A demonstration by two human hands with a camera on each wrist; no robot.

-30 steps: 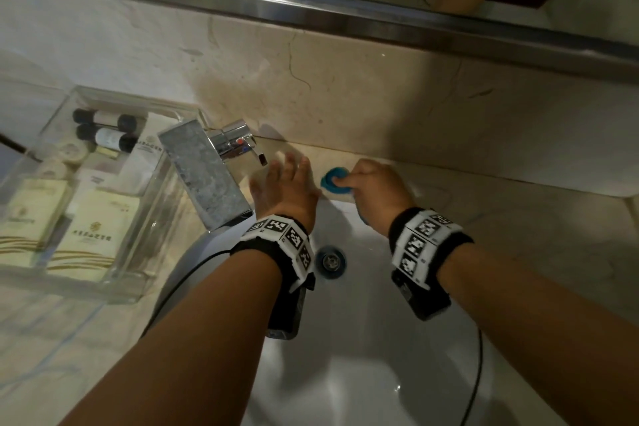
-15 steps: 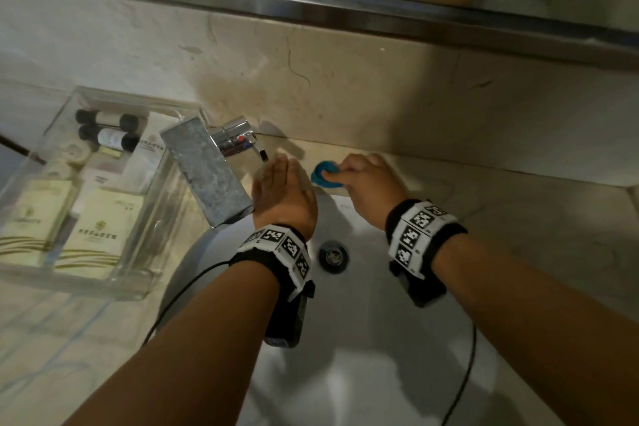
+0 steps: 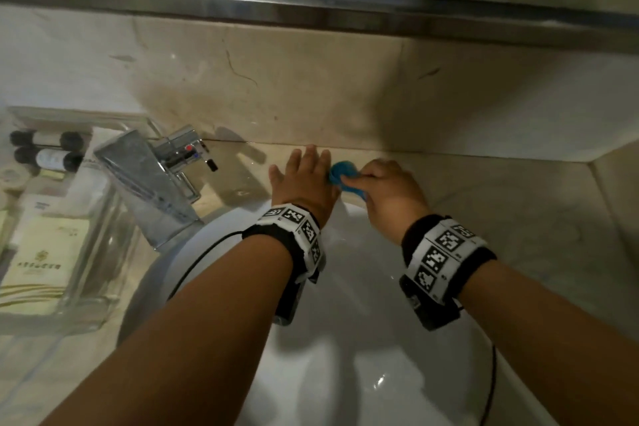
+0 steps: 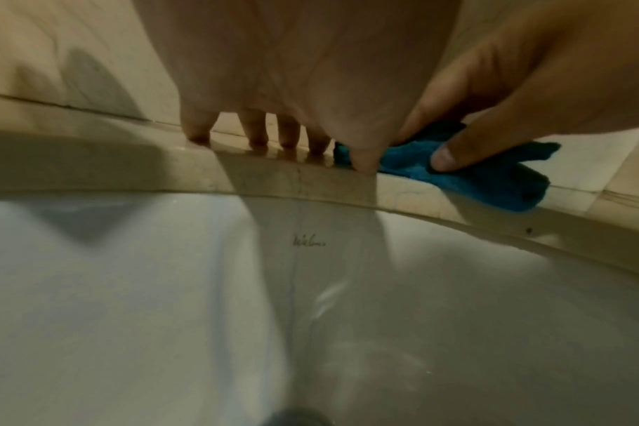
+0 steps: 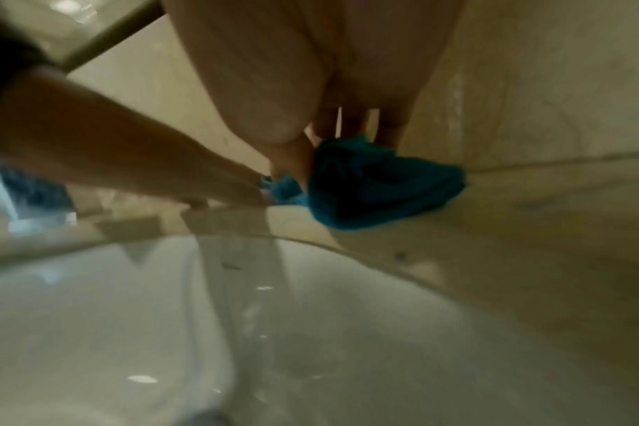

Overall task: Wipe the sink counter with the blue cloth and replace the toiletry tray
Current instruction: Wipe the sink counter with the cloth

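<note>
Gripping blue cloth, right hand.

cloth: blue, bunched, on the surface behind the basin
tray: clear, far left, holding toiletries

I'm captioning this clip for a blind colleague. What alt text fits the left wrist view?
A left hand rests its straight fingertips on the beige stone counter behind a white sink basin. Just to its right, the right hand grips a bunched blue cloth against the counter.
</note>
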